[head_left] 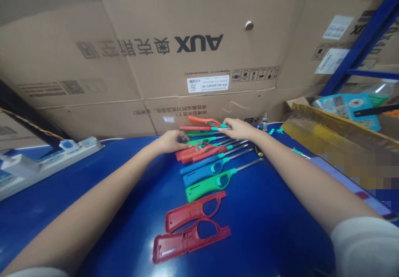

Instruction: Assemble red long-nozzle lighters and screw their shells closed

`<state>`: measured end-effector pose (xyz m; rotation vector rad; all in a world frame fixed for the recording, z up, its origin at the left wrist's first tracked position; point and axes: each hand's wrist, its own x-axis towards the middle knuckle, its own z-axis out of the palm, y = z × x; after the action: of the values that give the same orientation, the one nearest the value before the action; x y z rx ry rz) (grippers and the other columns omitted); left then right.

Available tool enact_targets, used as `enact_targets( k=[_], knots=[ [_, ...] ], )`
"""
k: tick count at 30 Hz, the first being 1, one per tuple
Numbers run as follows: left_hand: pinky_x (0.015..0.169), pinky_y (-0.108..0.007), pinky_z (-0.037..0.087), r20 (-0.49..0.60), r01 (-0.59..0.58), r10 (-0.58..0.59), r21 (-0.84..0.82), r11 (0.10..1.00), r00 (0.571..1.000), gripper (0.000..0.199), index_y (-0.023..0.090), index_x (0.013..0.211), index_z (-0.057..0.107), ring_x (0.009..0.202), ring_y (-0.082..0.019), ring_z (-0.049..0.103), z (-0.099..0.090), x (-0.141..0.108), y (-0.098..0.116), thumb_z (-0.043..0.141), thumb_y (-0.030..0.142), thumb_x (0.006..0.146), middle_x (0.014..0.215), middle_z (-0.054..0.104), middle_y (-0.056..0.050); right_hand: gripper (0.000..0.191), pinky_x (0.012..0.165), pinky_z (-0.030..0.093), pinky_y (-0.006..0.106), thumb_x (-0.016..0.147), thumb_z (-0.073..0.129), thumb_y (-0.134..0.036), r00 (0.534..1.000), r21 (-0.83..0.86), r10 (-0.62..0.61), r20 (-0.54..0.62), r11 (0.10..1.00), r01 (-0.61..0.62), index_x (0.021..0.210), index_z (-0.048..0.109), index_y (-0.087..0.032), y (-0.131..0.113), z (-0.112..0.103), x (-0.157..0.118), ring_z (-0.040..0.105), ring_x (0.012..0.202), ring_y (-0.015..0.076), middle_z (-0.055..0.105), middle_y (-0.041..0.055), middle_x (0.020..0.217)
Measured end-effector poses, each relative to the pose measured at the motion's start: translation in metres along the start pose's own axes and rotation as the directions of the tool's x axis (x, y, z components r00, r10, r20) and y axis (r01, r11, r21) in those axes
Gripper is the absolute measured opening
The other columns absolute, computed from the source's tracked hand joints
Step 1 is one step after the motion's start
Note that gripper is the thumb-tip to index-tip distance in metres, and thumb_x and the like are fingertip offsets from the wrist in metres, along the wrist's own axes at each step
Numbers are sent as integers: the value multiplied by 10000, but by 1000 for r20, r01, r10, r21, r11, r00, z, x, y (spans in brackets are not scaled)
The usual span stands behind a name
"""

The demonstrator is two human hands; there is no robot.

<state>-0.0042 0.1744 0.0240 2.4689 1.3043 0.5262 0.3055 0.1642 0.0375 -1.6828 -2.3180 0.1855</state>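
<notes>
Several long lighters lie side by side on the blue table, handles to the left and metal tubes to the right. Nearest is a green lighter, then a blue lighter, with red and green ones behind. My left hand is at the handle ends of the rear lighters, its fingertips bent over a green handle. At the back, my right hand has its fingers closed round the tube end of an orange-red lighter. Two open red handle shells lie in front of the row.
Behind the blue table stands a large cardboard box. A white power strip is at the left. On the right are a tablet-like screen, an open carton with yellow tape and small teal pieces.
</notes>
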Motion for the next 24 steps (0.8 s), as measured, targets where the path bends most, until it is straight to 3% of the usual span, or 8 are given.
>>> enact_targets(
  k=[4,8,10,12,15,19,24],
  knots=[
    [688,-297,482,-36,1,2,75,997,999,268,207,877,739,736,-199,641,3,-1,6,690,451,776,858,733,-47,282,801,463,341,917,583,-448,997,18,-71,-31,997,72,1062,609,-208,3,8,2,637,959,267,694,114,1055],
    [823,-352,486,-103,-4,16,115,993,995,296,184,945,721,952,-263,639,-2,-4,15,637,437,815,1026,706,-110,277,1016,412,405,857,635,-318,979,51,-189,-81,980,193,1101,624,-187,-1,1,2,534,1184,284,595,145,1253],
    [777,-332,494,-21,-28,30,89,996,999,300,196,901,734,874,-243,658,-8,-6,19,631,466,819,939,725,-82,226,964,450,355,842,640,-310,967,98,-255,-5,962,254,1033,657,-190,-6,-7,0,580,1092,240,635,110,1178],
    [667,-291,493,129,-55,49,43,998,990,276,219,861,757,716,-199,665,-15,-8,21,658,468,792,803,734,-33,153,826,489,291,809,666,-299,936,157,-319,146,942,297,925,697,-204,-11,-13,-2,632,908,190,697,50,1006],
    [571,-247,472,265,-65,65,-8,998,962,272,240,894,776,648,-170,669,-20,-11,23,697,454,747,777,748,-3,94,667,461,267,763,698,-289,884,198,-353,307,932,304,796,715,-203,-20,-17,-6,620,713,163,701,7,777],
    [586,-239,469,227,-68,69,-13,998,971,267,221,883,762,686,-171,671,-18,-9,26,713,431,725,826,755,-12,200,673,427,283,819,664,-383,881,208,-354,315,931,300,802,710,-189,-27,-22,-8,592,720,166,701,25,789],
    [675,-272,459,102,-133,131,7,991,986,301,193,848,742,761,-191,646,-16,-9,37,718,478,756,868,738,-48,342,687,424,263,755,740,-545,756,280,-440,485,897,342,831,733,-212,-30,-28,-10,598,762,161,707,6,834]
  ],
)
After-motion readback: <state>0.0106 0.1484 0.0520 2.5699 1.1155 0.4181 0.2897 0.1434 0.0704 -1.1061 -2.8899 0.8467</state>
